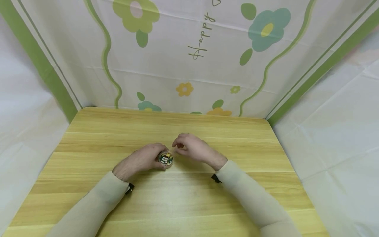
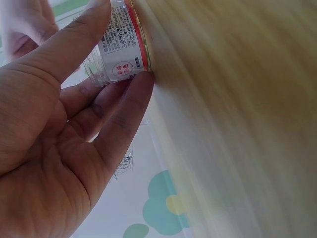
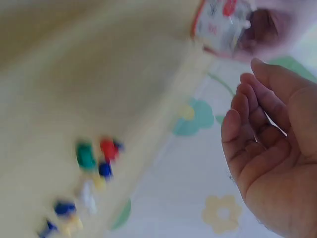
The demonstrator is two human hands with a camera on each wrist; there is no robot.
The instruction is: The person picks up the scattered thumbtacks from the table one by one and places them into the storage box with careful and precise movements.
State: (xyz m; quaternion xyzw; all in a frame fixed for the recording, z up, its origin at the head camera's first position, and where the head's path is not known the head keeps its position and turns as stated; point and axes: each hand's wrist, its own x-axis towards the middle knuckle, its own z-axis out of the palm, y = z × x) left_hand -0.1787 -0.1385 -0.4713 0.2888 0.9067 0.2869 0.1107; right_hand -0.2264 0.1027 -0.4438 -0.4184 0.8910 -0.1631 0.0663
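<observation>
A small clear jar (image 1: pixel 165 158) of colourful little pieces, apparently push pins, stands on the wooden table. My left hand (image 1: pixel 142 158) grips it, thumb on the near side and fingers round the far side. In the left wrist view the jar (image 2: pixel 124 39) shows a printed white label with a red band near the table and a bare threaded rim. Just right of the jar is my right hand (image 1: pixel 192 147), fingers loosely bent, with nothing visible in them. The right wrist view shows several blurred push pins (image 3: pixel 85 156) in green, red, blue, white and yellow lying on the tabletop.
The wooden table (image 1: pixel 177 204) has rounded far corners. A white cloth (image 1: pixel 177 62) printed with flowers hangs along its far edge. Pale cloth walls (image 1: pixel 334 131) with green bands rise at both sides.
</observation>
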